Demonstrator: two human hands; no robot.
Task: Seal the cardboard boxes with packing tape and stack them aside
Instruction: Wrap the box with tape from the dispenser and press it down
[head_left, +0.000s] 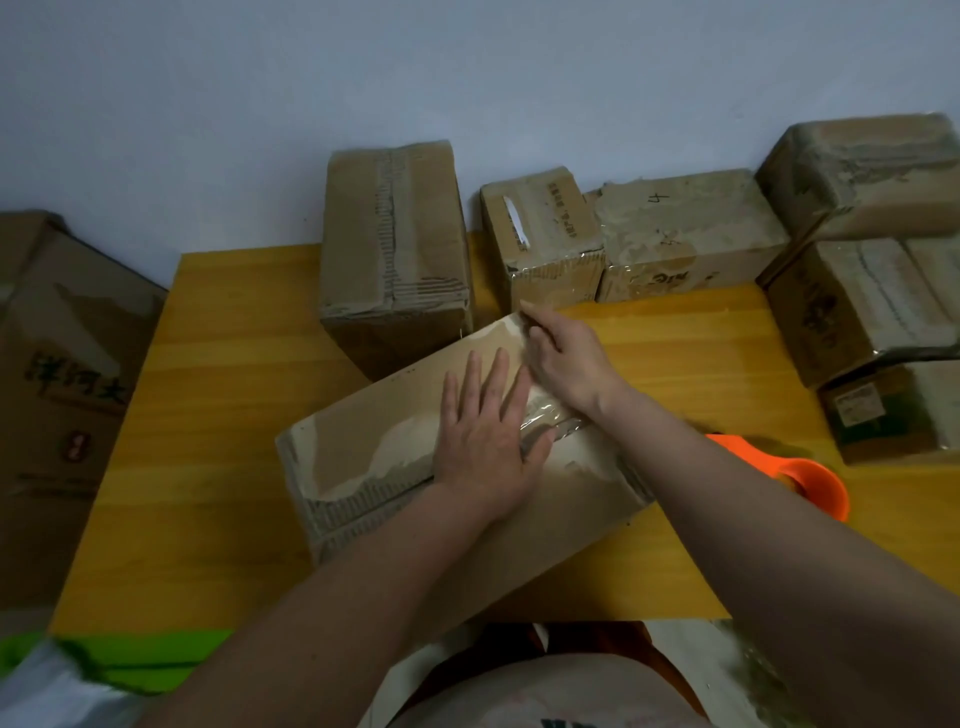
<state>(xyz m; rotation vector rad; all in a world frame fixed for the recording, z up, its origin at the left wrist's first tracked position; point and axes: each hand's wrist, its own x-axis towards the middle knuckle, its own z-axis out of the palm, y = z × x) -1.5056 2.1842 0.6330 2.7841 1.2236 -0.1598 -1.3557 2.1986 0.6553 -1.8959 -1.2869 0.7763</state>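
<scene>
Worn brown cardboard on the near box (395, 467), with pale torn patches and exposed ribbed corrugation along its near edge. Glossy clear tape (550, 423) down its middle, catching grey highlights. Yellow-orange wood grain on the table (234, 332). Bright orange on the tape dispenser (800, 475). Dark printed characters on the large brown box (67, 384) at left. Pale blue-grey on the wall (467, 73). Vivid green on a sheet (140, 657) at the bottom left.

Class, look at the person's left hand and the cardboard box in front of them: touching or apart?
Touching. The head view shows the left hand lying flat, fingers spread, on top of the cardboard box, with no gap visible beneath the palm.
</scene>
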